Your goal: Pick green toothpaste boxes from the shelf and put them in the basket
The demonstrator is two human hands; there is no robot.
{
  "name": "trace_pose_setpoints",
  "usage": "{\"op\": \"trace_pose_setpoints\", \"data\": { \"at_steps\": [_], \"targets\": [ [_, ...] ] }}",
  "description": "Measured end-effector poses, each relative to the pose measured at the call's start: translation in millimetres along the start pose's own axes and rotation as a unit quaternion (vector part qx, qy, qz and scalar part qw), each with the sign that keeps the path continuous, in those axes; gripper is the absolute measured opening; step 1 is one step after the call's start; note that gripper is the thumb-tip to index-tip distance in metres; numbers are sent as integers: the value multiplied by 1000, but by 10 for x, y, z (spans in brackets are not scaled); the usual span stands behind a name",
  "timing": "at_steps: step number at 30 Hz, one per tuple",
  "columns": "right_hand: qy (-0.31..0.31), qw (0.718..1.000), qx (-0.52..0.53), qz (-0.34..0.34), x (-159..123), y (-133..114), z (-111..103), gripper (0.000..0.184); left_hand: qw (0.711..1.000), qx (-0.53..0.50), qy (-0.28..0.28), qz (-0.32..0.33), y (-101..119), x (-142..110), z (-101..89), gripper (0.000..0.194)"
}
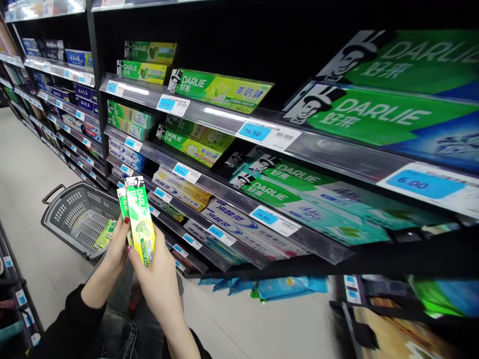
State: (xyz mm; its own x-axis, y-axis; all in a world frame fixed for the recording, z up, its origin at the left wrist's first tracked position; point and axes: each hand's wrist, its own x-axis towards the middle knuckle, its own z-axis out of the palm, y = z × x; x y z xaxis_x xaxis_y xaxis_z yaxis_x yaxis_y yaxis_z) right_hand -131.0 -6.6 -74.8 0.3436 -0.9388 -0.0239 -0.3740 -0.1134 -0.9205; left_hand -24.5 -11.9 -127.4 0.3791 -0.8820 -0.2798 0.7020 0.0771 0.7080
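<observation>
My right hand (157, 271) is closed round a green and yellow DARLIE toothpaste box (140, 214), held upright with its printed front facing me. Just behind and to the left, my left hand (115, 244) grips a second green toothpaste box (121, 200), mostly hidden by the first. The two boxes are side by side and overlap; whether they touch I cannot tell. Below and left of my hands, a grey shopping basket (71, 214) stands on the floor with a green and yellow package (105, 234) lying inside it.
A black shelf unit with clear price rails (220, 117) runs along the right side. It carries more DARLIE boxes (220, 89) and white toothpaste boxes (239, 224). Blue packages (292, 287) show beneath the lowest shelf. Another shelf edge (15, 279) stands at the lower left.
</observation>
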Motion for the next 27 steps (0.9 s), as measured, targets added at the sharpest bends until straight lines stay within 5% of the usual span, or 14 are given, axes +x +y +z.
{"op": "trace_pose_setpoints", "data": {
  "at_steps": [5,11,17,21,24,27],
  "targets": [
    [13,999,39,35,40,195,43,59,995,-23,7,-101,-80,145,-120,39],
    [-2,949,309,54,111,584,23,67,979,-58,-4,-197,-142,156,-181,36],
    [6,954,296,45,92,677,-239,53,978,-52,44,-198,101,79,-218,36],
    [24,947,317,54,71,673,-307,54,983,-25,14,-182,127,52,-291,42],
    [-13,897,438,52,70,701,-312,49,984,-16,-3,-177,100,41,-317,45],
    [-96,804,586,40,64,739,-311,49,981,-12,-13,-191,117,16,-291,46]
  ]
}}
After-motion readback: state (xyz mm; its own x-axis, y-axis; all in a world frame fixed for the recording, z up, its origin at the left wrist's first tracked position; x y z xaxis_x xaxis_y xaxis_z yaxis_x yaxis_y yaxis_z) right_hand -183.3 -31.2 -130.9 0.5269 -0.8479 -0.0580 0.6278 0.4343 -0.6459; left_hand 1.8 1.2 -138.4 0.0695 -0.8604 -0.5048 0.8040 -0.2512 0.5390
